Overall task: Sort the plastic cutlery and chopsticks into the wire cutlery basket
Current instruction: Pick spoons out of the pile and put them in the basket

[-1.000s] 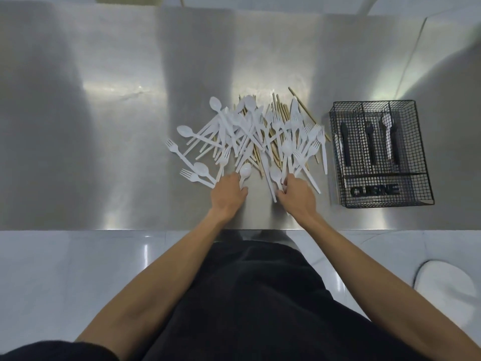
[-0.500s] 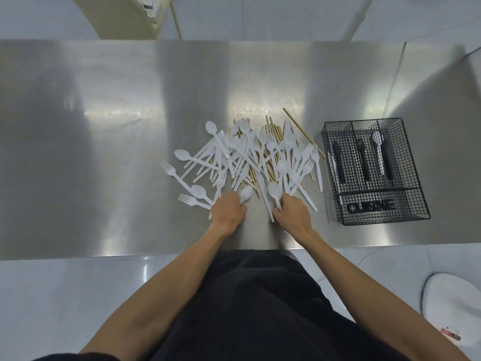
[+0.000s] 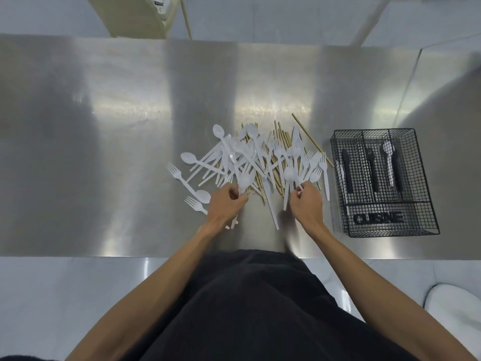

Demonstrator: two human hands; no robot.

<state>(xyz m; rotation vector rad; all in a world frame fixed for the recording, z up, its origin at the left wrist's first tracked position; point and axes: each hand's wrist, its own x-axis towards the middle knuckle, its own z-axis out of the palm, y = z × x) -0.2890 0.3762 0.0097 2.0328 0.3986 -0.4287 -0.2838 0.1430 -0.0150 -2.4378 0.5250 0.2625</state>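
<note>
A tangled heap of white plastic spoons, forks and knives lies mixed with wooden chopsticks on the steel table. My left hand grips a white spoon at the heap's near edge; its handle ends show below my palm. My right hand pinches the handle of another white spoon. The black wire cutlery basket stands to the right, with several dark pieces and one white spoon in its compartments.
A loose fork, a spoon and a second fork lie left of my left hand. One chopstick lies slanted between heap and basket. A beige chair back stands beyond the table's far edge.
Both hands have closed on spoons at the heap's near edge and lifted them slightly. The view has tilted up, showing more of the far side.
</note>
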